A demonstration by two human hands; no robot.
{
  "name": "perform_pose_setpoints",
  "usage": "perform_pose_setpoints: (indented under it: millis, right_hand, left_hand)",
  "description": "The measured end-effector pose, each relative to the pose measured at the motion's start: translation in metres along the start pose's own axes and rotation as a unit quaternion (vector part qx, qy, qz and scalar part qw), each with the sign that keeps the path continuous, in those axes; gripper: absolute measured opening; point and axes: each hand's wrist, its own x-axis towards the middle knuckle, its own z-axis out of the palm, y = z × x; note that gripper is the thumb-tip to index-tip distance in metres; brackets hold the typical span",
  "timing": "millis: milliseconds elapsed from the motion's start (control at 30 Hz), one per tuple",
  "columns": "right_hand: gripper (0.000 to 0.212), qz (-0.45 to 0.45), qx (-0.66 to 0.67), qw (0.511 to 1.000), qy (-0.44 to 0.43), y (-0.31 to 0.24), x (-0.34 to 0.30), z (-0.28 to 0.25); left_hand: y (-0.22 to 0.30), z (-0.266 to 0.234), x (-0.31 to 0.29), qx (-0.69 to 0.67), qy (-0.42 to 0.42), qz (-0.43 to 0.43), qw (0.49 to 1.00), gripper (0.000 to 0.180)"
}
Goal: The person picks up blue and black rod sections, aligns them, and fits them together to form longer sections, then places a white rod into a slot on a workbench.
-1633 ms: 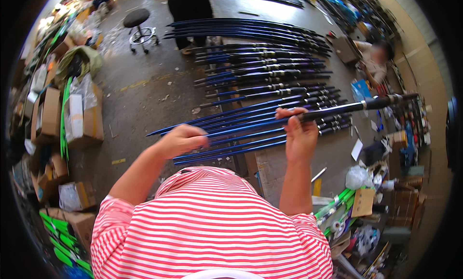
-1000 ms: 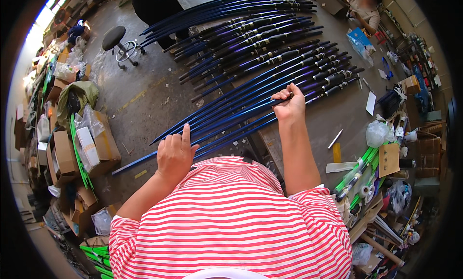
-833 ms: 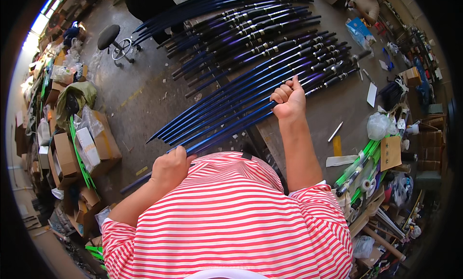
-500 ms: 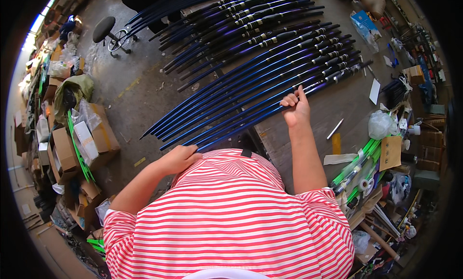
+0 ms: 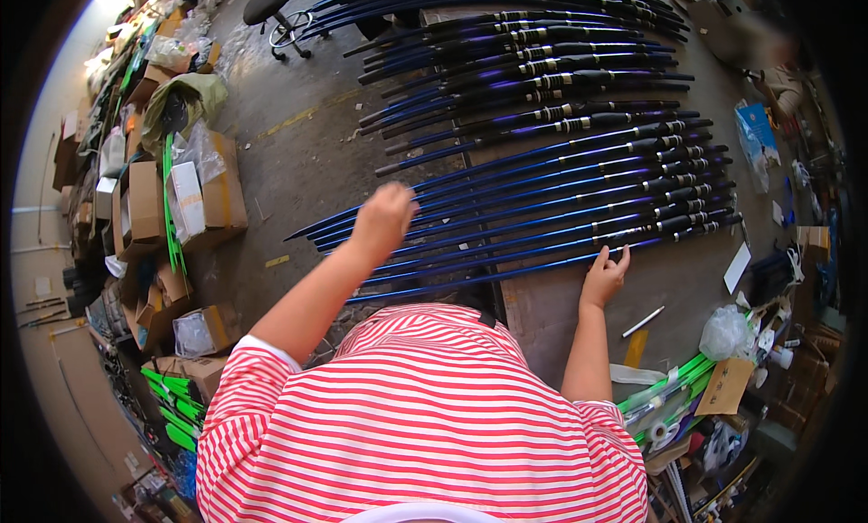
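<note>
Blue fishing rods [image 5: 506,212] with black grips lie side by side in front of me, their thin ends to the left. Over the thin ends hovers my left hand [image 5: 383,223], its fingers curled closed and blurred at the tips. What they hold, if anything, is hidden. At the nearest rod [image 5: 488,279], my right hand [image 5: 606,277] is palm up on the near side, two fingertips apart and touching the rod just left of its grip section.
More rods with black grips [image 5: 561,84] lie farther back. A white stick [image 5: 643,321] and a white card [image 5: 737,268] are at the right, beside bundled green rods [image 5: 674,387]. Cardboard boxes [image 5: 221,193] stand at the left, a black stool [image 5: 268,3] behind. Another person is at the far right.
My left hand has risen from beside my waist to above the rods' thin ends. The right hand has shifted nearer to me, and its fingers have spread. The view has turned.
</note>
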Motion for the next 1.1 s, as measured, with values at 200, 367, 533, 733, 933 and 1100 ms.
perform_pose_setpoints:
  millis: [200,367,533,733,933,1100]
  right_hand:
    - [0.034,-0.075,-0.030,0.994,0.069,0.010,0.001,0.005]
    - [0.026,-0.036,0.093,0.992,0.075,0.012,0.002,0.007]
    - [0.035,0.042,0.314,0.947,-0.058,-0.030,0.009,0.014]
    - [0.034,0.060,0.609,0.748,-0.255,-0.200,-0.007,-0.028]
    - [0.033,-0.157,0.475,0.752,-0.430,-0.240,-0.092,-0.039]
    - [0.098,-0.228,0.475,0.715,-0.460,-0.257,-0.110,-0.041]
  left_hand:
    - [-0.064,0.028,0.032,0.069,-0.099,-0.078,0.990,0.020]
    - [-0.033,-0.009,0.037,-0.161,-0.150,-0.129,0.967,0.039]
    - [-0.003,-0.037,-0.017,-0.312,-0.221,-0.195,0.903,0.040]
    - [0.012,-0.068,-0.071,-0.448,-0.224,-0.177,0.847,0.041]
    - [0.023,-0.090,-0.074,-0.762,-0.187,-0.256,0.564,0.058]
    - [0.012,-0.121,-0.088,-0.680,-0.225,-0.255,0.650,0.038]
